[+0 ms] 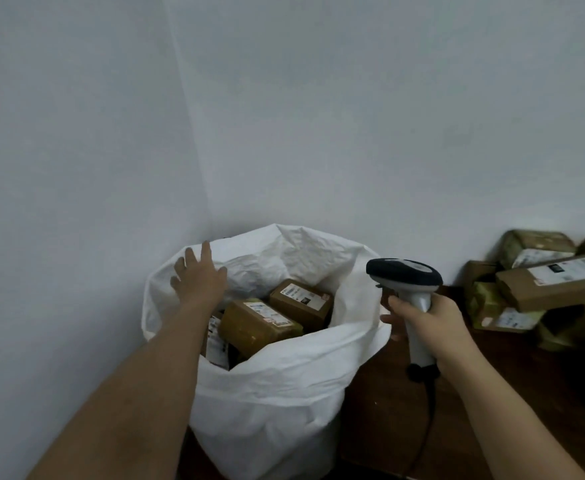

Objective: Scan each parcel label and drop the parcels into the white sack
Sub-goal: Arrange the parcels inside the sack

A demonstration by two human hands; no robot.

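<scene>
With at least 3 parcels (pixel 260 323) already down in the white sack (pixel 277 375), partway through: left hand (pixel 199 280) spread flat and holding nothing over its mouth, right hand (pixel 426 323) wrapped round the scanner (pixel 405 275), unscanned pile (pixel 540 289) waiting on the table (pixel 492 410) at right.

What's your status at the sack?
Left hand open over white sack. Right hand grips scanner. Parcels inside sack; nothing blocking.
</scene>
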